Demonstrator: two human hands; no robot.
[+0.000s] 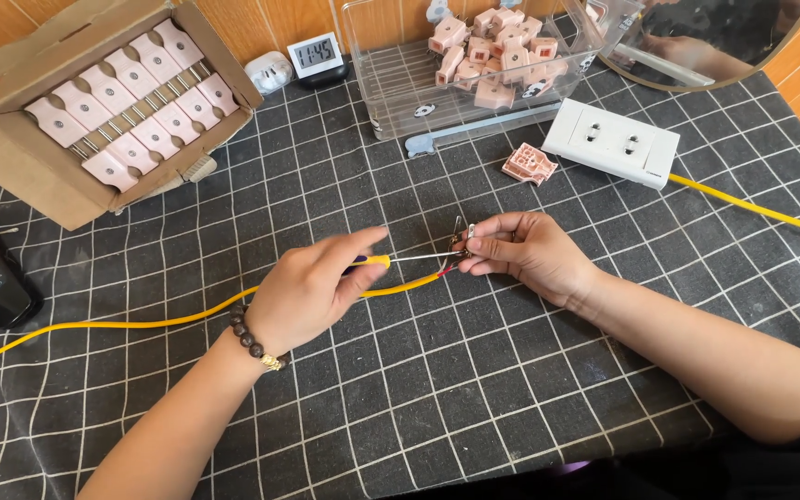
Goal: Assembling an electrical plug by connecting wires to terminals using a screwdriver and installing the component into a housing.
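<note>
Head view: the left hand [312, 287] is clamped around a yellow-handled screwdriver [400, 259], its tip at the small metal plug terminal [461, 243] pinched by the right hand [525, 252] above the checked desk [437, 389]; the yellow cable [141, 322] trails leftward.

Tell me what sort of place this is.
Probably a home workbench for assembling electrical plugs: a cardboard box of pink plugs, a clear bin holding more, and a screwdriver worked at metal prongs on a yellow cable.
</note>
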